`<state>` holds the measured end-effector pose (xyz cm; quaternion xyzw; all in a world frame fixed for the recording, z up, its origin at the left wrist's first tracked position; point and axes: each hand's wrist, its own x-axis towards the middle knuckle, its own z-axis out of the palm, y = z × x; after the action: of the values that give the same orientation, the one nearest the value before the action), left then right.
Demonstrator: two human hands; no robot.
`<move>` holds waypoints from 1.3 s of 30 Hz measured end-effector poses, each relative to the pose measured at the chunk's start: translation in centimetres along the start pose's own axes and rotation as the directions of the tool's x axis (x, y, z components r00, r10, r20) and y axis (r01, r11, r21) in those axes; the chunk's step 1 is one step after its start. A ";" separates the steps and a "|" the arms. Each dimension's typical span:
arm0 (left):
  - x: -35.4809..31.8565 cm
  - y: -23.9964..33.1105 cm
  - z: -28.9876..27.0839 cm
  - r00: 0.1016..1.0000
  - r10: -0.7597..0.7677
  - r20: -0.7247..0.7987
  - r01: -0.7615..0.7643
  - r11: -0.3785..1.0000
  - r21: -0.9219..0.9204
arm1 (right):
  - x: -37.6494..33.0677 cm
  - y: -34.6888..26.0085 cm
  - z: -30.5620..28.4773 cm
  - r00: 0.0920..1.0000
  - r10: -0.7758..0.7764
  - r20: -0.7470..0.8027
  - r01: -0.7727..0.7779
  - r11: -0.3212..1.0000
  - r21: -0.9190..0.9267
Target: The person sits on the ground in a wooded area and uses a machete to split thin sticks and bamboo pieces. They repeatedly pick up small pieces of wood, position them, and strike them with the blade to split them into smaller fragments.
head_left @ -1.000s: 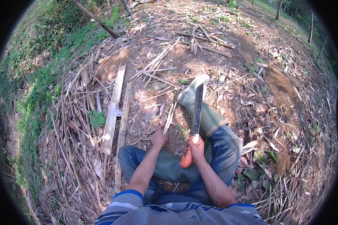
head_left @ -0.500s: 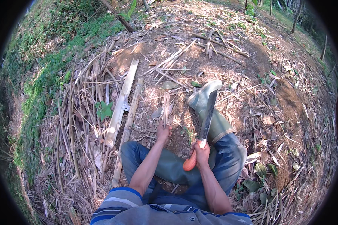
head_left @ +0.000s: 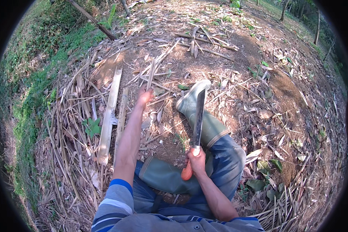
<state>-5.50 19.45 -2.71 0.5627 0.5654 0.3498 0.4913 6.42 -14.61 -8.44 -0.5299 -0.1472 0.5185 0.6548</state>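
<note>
My left hand (head_left: 145, 96) is stretched out ahead and closed around a couple of thin split wooden sticks (head_left: 152, 73), which point away from me. Just beyond it lies a loose heap of similar split sticks (head_left: 167, 54); whether the held ones touch the heap I cannot tell. In my right hand (head_left: 197, 161), closed on its orange handle, is a machete (head_left: 199, 116). Its dark blade points up and away, in front of my green rubber boot (head_left: 210, 125).
Left of my outstretched arm lie a long flat pale slat (head_left: 109, 120) and a narrower pole (head_left: 121, 116). Dry stalks (head_left: 65, 143) are piled farther left. Thicker branches (head_left: 208, 44) cross on the ground ahead. Dry leaves cover the ground to the right.
My left hand has reached forward with the sticks, toward the heap. My right hand still grips the machete, its blade now more upright. The whole view has shifted somewhat.
</note>
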 end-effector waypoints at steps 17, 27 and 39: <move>-17.6 -17.9 1.0 0.922 0.304 0.242 -0.352 0.390 0.851 | -0.4 -0.1 0.4 0.999 -0.053 0.008 0.053 0.994 -0.096; -14.6 -19.8 0.9 0.963 -0.187 0.192 -0.001 0.715 0.700 | -0.7 0.6 -0.1 0.989 -0.143 0.025 0.145 0.983 -0.113; -15.5 -13.4 -1.0 0.995 0.061 0.074 -0.096 0.569 0.817 | -6.1 -3.2 0.5 0.916 -0.400 0.017 0.395 0.898 -0.195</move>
<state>-12.21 2.77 -12.64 0.7569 0.6283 0.0597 0.1698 5.15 -19.16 -3.39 -0.5559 -0.2944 0.3509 0.6937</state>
